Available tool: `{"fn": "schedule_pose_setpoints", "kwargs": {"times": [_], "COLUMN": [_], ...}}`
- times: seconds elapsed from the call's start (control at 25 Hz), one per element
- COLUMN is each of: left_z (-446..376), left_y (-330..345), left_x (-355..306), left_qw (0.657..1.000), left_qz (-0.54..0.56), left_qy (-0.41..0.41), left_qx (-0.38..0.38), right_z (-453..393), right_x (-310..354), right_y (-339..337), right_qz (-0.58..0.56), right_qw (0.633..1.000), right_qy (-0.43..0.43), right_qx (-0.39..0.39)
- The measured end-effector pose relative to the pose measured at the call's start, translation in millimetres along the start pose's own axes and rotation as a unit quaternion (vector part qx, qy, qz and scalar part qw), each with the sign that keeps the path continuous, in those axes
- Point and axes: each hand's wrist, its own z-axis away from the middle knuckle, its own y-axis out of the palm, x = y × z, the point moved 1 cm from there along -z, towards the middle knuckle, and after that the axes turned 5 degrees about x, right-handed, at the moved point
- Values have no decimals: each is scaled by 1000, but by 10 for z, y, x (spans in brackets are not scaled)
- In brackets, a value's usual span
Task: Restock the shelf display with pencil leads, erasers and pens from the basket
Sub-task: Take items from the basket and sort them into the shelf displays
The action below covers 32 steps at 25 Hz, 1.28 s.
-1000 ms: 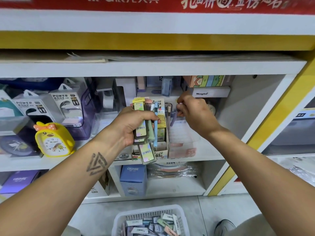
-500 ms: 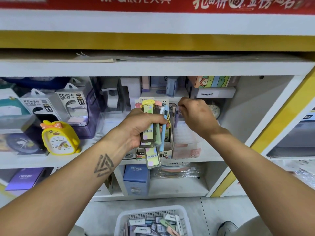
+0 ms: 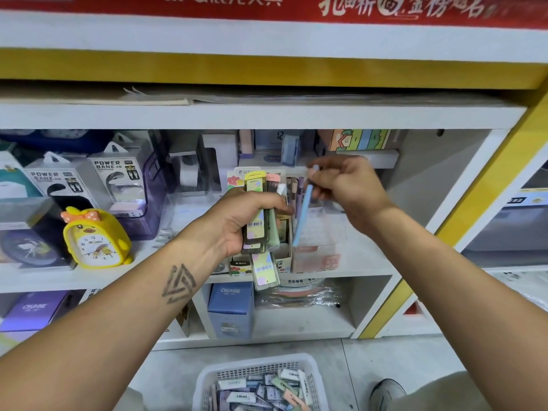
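White shelving [image 3: 261, 117] with yellow trim and a red banner above fills the wall in front of the person; at the middle shelf the right hand [image 3: 345, 185] pinches a light blue pen [image 3: 302, 215] near its upper end, fingers curled round it, so that the pen hangs slanting down in front of a clear display box [image 3: 318, 232]; the left hand [image 3: 246, 221] is closed round a bundle of slim stationery packs [image 3: 257, 221], yellow-topped and pastel with barcodes showing, one pack [image 3: 265, 271] sticking out below the fist; just behind the bundle stands a cardboard display box [image 3: 283, 253] with more packs upright in it, touching the clear one on its right; a few pens [image 3: 298, 188] stand at the back between the two hands. Further left on the same shelf sits a yellow duck alarm clock [image 3: 93, 235], and behind it two boxed power banks [image 3: 118, 185]; below, a blue carton [image 3: 231, 310] marked CRUHRE stands on the lower shelf. On the grey floor, near the person's shoe [image 3: 385, 393], a white plastic basket [image 3: 255, 366] holds a loose heap of small erasers and packs [image 3: 267, 390].
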Motion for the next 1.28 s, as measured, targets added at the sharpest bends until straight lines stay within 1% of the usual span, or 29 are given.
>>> {"fn": "schedule_pose_setpoints", "kwargs": {"times": [0.04, 0.08, 0.12, 0.2, 0.24, 0.32, 0.44, 0.56, 0.72, 0.84, 0.88, 1.0, 1.04, 1.08, 1.12, 1.16, 1.2, 1.24, 1.28], "left_z": [2, 3, 7, 10, 4, -10, -25, -32, -36, -40, -41, -38, -35, -39, -47, -61, -71, -78, -80], "left_y": [-6, -12, -17, -14, -14, -13, -24, -40, -73, -89, -102, -132, -143, -159, -174, -193, -211, -226, -238], "left_x": [4, 6, 10, 17, 24, 36, 40, 33, 26, 16, 12, -5, -15, -24, -38, -53, -69, -80, -89], "left_qw": [1000, 1000, 1000, 1000, 1000, 1000, 1000, 1000, 1000, 1000, 1000, 999, 998, 996, 992, 986, 980, 974, 969], "left_qz": [2, 0, -2, -4, -6, -8, -7, -4, -1, 3, 4, 26, 45, 73, 106, 139, 165, 186, 200], "left_qy": [-8, -15, -19, -24, -24, -24, -20, -17, -12, -2, 1, 3, 10, 22, 37, 53, 67, 81, 91], "left_qx": [-4, -8, -10, -12, -12, -10, -7, -5, -1, -2, -6, -25, -33, -43, -56, -71, -85, -99, -111], "right_z": [-10, -20, -17, 15, 35, 52, 32, -10, -37, -120, -152, -153, -129, -90, -47, -3, 51, 120, 178], "right_x": [22, 21, 0, -77, -124, -209, -266, -305, -346, -375, -382, -364, -332, -285, -231, -172, -119, -77, -65], "right_y": [-81, -151, -190, -192, -173, -138, -109, -101, -79, -94, -92, -27, 9, 59, 115, 177, 244, 312, 372], "right_qz": [42, 115, 204, 353, 393, 423, 434, 432, 448, 435, 443, 522, 522, 495, 437, 337, 217, 123, 69], "right_qw": [998, 990, 972, 924, 906, 886, 874, 876, 867, 882, 880, 838, 838, 855, 889, 935, 966, 969, 959], "right_qy": [-27, -55, -82, -128, -150, -191, -219, -213, -220, -182, -170, -156, -158, -155, -136, -92, -29, 30, 64], "right_qx": [-37, -66, -80, -64, -44, -13, -9, -6, -5, -14, -7, 16, 6, 1, 13, 61, 139, 211, 265]}}
